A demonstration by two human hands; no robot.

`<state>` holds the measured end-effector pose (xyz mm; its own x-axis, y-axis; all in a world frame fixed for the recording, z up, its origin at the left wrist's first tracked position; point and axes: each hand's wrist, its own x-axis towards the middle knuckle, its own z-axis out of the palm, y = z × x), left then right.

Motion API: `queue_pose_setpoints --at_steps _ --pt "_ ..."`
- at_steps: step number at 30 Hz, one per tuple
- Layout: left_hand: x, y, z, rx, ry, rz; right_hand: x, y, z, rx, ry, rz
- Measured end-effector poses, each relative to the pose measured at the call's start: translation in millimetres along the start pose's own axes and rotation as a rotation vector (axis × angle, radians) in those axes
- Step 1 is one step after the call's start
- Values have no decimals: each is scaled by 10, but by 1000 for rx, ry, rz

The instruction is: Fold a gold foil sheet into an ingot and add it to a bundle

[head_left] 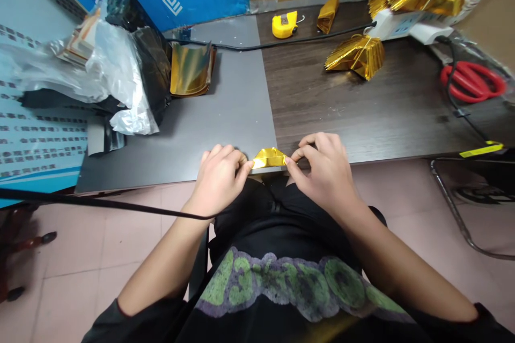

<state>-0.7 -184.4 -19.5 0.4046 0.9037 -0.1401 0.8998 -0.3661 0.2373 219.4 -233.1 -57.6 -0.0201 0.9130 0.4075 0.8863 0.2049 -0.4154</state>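
A small piece of folded gold foil paper [269, 158] lies at the front edge of the desk, between my two hands. My left hand [222, 171] pinches its left corner between thumb and fingers. At the opposite corner, the thumb and index finger of my right hand [322, 169] grip the foil. Its shape is a low trapezoid with a crease running along it. Further back on the left sits a stack of gold foil sheets [191, 71]. Tied bundles of folded gold foil, one of them a fan-shaped bundle [356, 56], rest at the back right.
A yellow tape measure [284, 25] and a folded gold piece [328, 13] stand at the back. Plastic bags [120, 64] crowd the left. Red-handled scissors [472, 81], a white power strip [396, 24] and a black cable [241, 48] lie on the desk. A cord crosses near my left wrist.
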Motion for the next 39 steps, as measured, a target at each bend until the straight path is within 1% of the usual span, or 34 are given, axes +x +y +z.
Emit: queue_pose_setpoints --at_steps 7,12,14,19,25,29,33,39 --pt "69 144 -168 123 -171 -57 25 9 -8 -32 -29 -27" --pt "117 190 -229 190 -230 -40 38 -5 1 -20 -38 -8" --pt "128 183 -217 171 -209 -30 35 -6 4 -3 -41 -2" --pt "105 110 -120 55 -75 2 25 2 11 7 -44 -3" --pt "49 38 -16 -85 40 30 21 4 23 6 -47 1" --pt "51 38 23 -93 47 16 17 -1 27 7 -54 7" --pt "72 66 18 -17 63 -7 13 -2 32 2 -44 5" --pt "138 121 -98 52 -17 -32 9 -7 42 14 -33 9"
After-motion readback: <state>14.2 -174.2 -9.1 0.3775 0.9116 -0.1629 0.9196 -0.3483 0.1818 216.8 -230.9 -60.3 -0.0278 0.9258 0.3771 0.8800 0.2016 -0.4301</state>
